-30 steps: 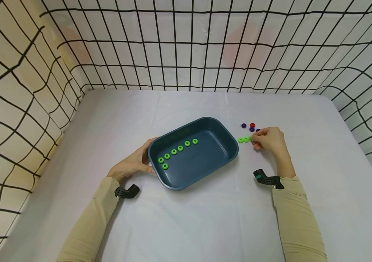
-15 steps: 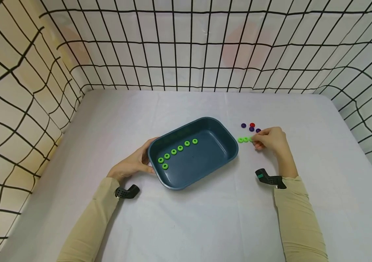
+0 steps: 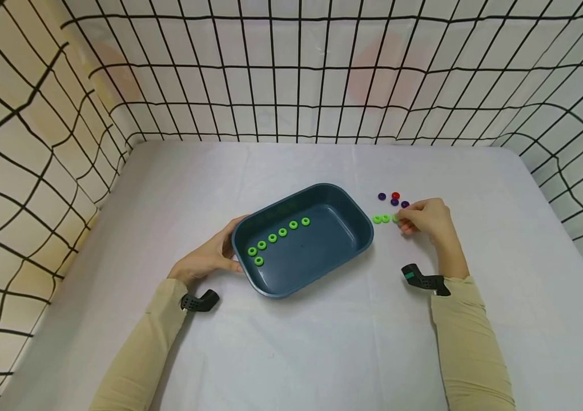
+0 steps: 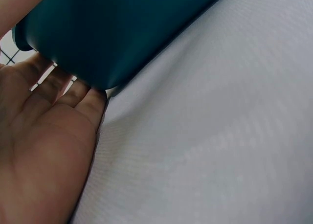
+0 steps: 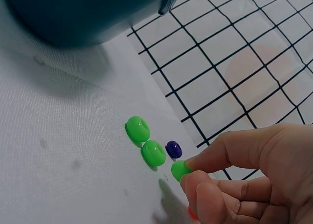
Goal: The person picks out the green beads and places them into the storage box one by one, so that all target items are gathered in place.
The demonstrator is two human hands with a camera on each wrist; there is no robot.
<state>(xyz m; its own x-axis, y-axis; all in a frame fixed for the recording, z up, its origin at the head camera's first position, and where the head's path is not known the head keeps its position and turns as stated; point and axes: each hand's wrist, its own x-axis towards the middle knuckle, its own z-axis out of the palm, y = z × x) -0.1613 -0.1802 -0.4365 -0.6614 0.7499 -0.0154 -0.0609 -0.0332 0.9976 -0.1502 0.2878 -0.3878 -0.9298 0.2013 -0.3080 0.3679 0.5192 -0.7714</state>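
Note:
A dark blue rectangular tray [image 3: 301,279] stands at an angle on the white tabletop, with several green ring-shaped beads [image 3: 273,238] in a bent row on its floor. My left hand [image 3: 211,254] holds the tray's left end, its fingers reaching round the outer wall [image 4: 83,43] and the thumb low on the near side. To the right of the tray, my right hand [image 3: 427,220] pinches a green bead [image 5: 179,170] between thumb and forefinger, tilted close over the cloth. Beside it lie two more green beads [image 5: 154,154], touching or nearly so.
Just beyond the right hand lie purple beads [image 3: 382,196] and a red bead [image 3: 396,196]. A black wire grid [image 3: 298,105] borders the table at the back and both sides. Black wrist cameras [image 3: 200,301] sit on both sleeves.
The right hand has shifted slightly right with the pinched green bead, widening the gap to the two beside it. The left hand and the tray stay in place.

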